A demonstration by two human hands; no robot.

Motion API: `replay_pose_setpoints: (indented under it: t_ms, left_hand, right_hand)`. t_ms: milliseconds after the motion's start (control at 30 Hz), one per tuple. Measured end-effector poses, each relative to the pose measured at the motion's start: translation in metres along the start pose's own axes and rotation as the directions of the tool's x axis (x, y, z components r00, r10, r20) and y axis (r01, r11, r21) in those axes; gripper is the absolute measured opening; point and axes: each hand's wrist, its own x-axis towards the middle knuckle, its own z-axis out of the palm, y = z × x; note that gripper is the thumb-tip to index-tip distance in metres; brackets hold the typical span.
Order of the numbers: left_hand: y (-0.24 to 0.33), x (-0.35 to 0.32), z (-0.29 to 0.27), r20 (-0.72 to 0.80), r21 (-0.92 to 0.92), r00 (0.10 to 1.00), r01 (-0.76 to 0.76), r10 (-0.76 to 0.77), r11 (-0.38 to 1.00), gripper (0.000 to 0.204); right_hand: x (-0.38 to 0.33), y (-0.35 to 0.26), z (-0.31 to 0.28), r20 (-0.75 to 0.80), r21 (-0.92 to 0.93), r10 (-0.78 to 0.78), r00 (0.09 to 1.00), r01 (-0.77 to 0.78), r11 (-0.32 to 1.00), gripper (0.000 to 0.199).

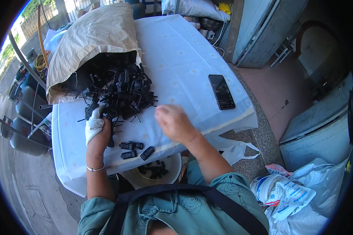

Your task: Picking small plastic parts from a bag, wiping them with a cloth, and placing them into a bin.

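A heap of black plastic parts (123, 88) with thin prongs spills from a woven sack (102, 33) onto the table. My left hand (98, 127), partly covered by a white glove, is closed at the near edge of this heap. It grips a black plastic part there, though its fingertips are mostly hidden among the others. To the right of the heap, my right hand (174, 123) hovers over the table, slightly blurred. Its fingers are curled closed, and whatever they may hold is hidden. Several separate black plastic pieces (131, 146) lie near the table's front edge between my forearms.
Below the front edge stands a pale basin (174, 172) with black pieces inside. A phone (222, 92) lies on the right of the white-covered table (180, 51). A white plastic bag (239, 150) hangs at the front right. Filled bags (298, 192) sit on the floor.
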Motion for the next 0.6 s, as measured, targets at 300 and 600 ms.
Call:
replay_pose_setpoints:
  t_ms: [300,600]
  left_hand:
    - [-0.002,0.001,-0.004,0.083,-0.065,0.985,0.155,-0.149,0.986,0.027]
    - [0.008,-0.007,-0.013,0.093,-0.136,0.987,0.14,-0.129,0.981,0.027]
  right_hand:
    - [-0.022,0.068,-0.075,-0.299,-0.656,0.706,0.642,-0.675,0.337,0.021]
    - [-0.012,0.069,-0.031,-0.278,-0.4,0.104,0.955,-0.214,0.891,0.018]
